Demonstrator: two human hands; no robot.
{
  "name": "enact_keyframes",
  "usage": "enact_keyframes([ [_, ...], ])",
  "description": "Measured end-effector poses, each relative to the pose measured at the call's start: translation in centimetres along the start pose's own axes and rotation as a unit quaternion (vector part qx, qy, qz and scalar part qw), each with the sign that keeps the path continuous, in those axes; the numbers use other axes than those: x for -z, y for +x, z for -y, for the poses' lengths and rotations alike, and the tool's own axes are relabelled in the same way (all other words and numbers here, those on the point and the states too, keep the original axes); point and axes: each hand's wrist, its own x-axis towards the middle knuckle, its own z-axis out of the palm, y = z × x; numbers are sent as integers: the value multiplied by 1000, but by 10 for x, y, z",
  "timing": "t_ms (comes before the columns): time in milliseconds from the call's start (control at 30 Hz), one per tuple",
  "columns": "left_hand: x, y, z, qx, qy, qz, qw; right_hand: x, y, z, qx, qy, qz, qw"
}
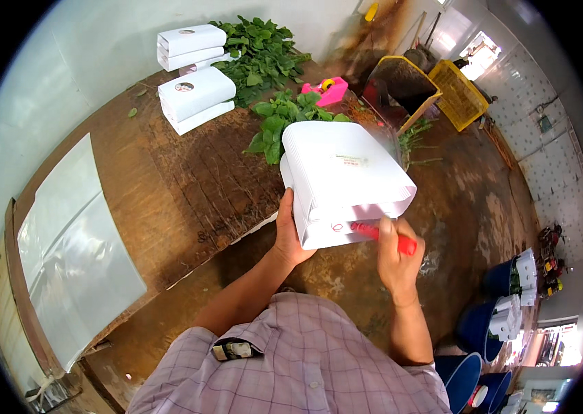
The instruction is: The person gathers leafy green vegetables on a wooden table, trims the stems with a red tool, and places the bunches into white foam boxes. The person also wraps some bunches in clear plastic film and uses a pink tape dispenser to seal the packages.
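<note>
A bundle wrapped in white paper or card (346, 155) is held up in front of me, tilted, with green leafy stems (281, 124) sticking out of its far end. My left hand (291, 238) grips its near left corner, the thumb up along the side. In my right hand (398, 265) is a red marker (407, 245), pinched between the fingers against the bundle's near end. Red handwritten marks show on that end, beside the marker. The marker's tip is not plain to see.
On the brown wooden table (167, 186) lie more white-wrapped leafy bundles (198, 96), a pink tape dispenser (333, 92) and a clear plastic sheet (77, 255). A yellow-rimmed bin (436, 90) and yellow crate (467, 86) stand beyond. Blue buckets (467, 369) with wrapped bundles stand at right.
</note>
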Motion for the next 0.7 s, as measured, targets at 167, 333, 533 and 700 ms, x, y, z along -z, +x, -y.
enact_keyframes([
  [167, -42, 6, -21, -17, -33, 18, 999, 29, -33, 11, 146, 138, -125, 972],
  [333, -67, 17, -58, -38, 20, 23, 999, 38, -18, -46, -24, 120, -54, 991],
  [533, -73, 18, -64, -83, 30, 17, 996, 26, -4, -116, -136, 214, -59, 965],
  [700, -53, 14, -58, -80, 50, 4, 996, 22, 15, -144, -177, 272, -34, 945],
])
